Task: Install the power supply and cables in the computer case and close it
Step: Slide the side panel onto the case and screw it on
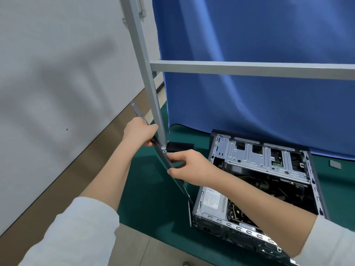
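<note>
My left hand and right hand grip the dark side panel edge-on, beside the open computer case with its silver power supply seated.

Left hand gripping, right hand pinching.

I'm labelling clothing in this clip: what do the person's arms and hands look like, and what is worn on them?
Both hands, left hand and right hand, are bare: no gloves, rings or watch show. Forearms are bare too. Pale, whitish long sleeves are pushed up, the left sleeve and the right sleeve bunching near the elbows.
</note>
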